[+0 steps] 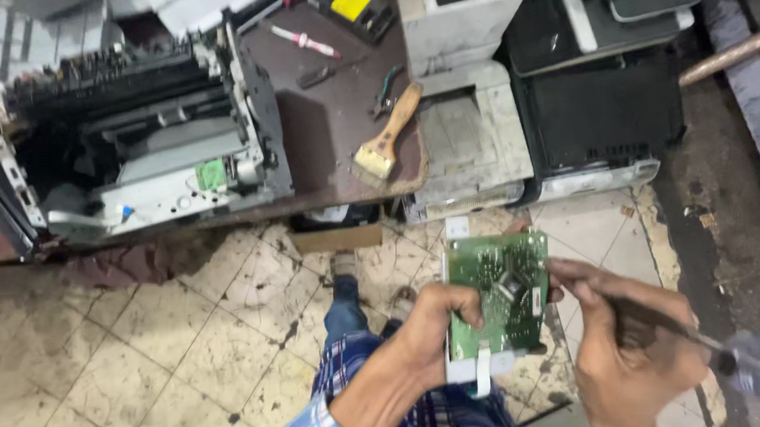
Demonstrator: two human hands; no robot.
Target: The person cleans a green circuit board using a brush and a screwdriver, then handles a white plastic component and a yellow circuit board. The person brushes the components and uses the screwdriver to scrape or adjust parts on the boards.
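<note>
Head view: left hand (pixel 428 326) has its fingers wrapped round a green circuit board (pixel 499 294), held above the tiled floor (pixel 141 364); right hand (pixel 630 348) grips a screwdriver (pixel 738 365) beside it. Farther off, an opened printer (pixel 143 141) and a brush (pixel 389 132) sit on the table (pixel 328 110)

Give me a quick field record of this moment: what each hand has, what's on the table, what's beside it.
left hand: left hand grips the green circuit board by its left edge
right hand: right hand holds a screwdriver, fingers at the board's right edge
board: tilted up, component side toward the camera
table: brown table bears an opened printer, a wooden-handled brush, pliers
beside table: stacked printers on the floor
floor: cracked tiled floor
</note>
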